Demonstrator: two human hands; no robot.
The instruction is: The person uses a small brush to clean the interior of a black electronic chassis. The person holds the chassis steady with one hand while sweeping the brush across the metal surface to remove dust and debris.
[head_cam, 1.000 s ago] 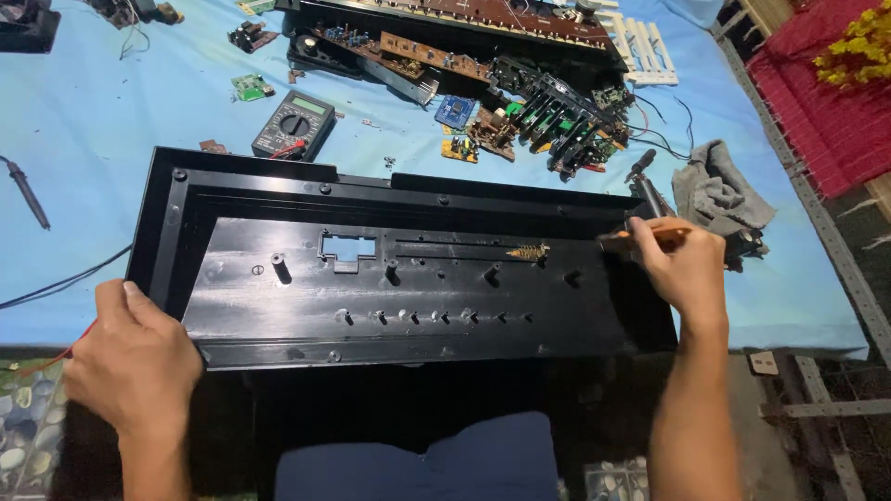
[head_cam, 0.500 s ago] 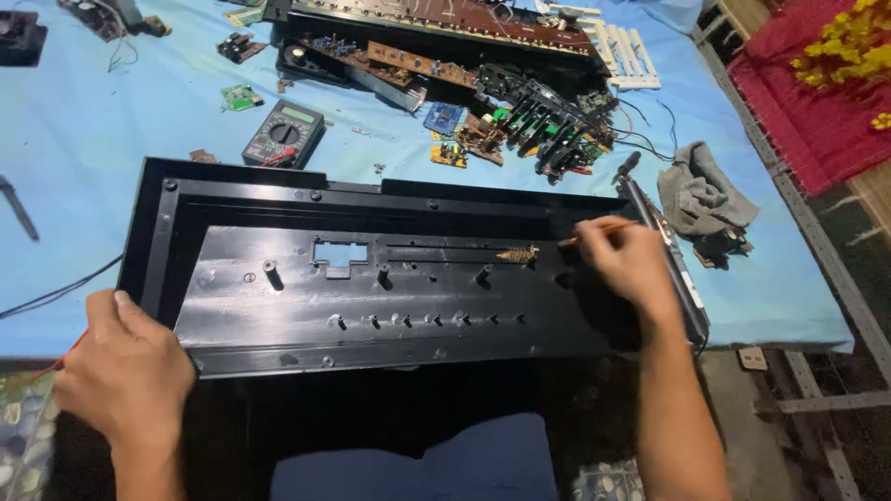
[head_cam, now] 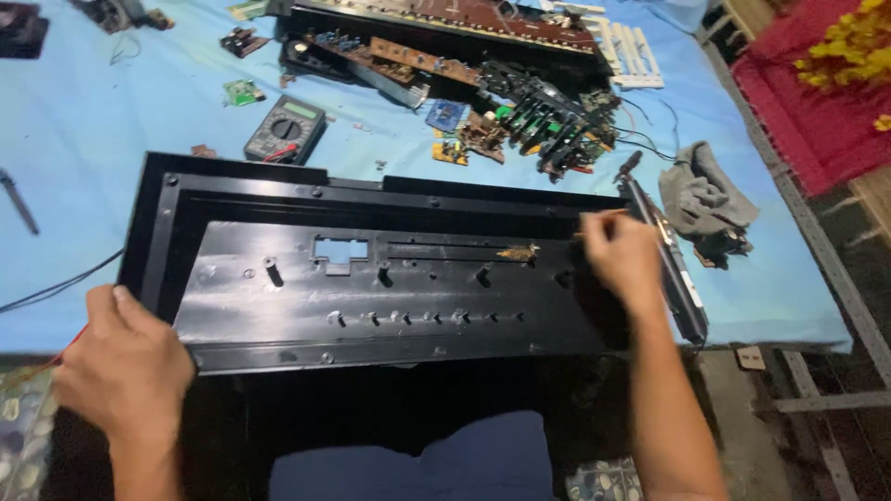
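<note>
A long black plastic casing (head_cam: 278, 306) with slots and holes lies flat on the blue-covered table in front of me. My left hand (head_cam: 121, 366) grips its near left corner, fingers curled over the edge. Over the right part of the casing, my right hand (head_cam: 624, 262) holds a thin brush; the brown bristle tip (head_cam: 517, 251) touches the panel next to a long slot. The brush handle is mostly hidden in my fist.
A multimeter (head_cam: 285, 130) sits behind the casing. Circuit boards and loose electronic parts (head_cam: 520, 116) crowd the far middle. A grey cloth (head_cam: 705, 199) lies at the right. A black cable (head_cam: 56, 288) runs off left. The table's edge (head_cam: 789, 325) is at the right.
My right hand has slid left along the casing with the brush, the bristle tip staying near the long slot. My left hand stays on the near left corner.
</note>
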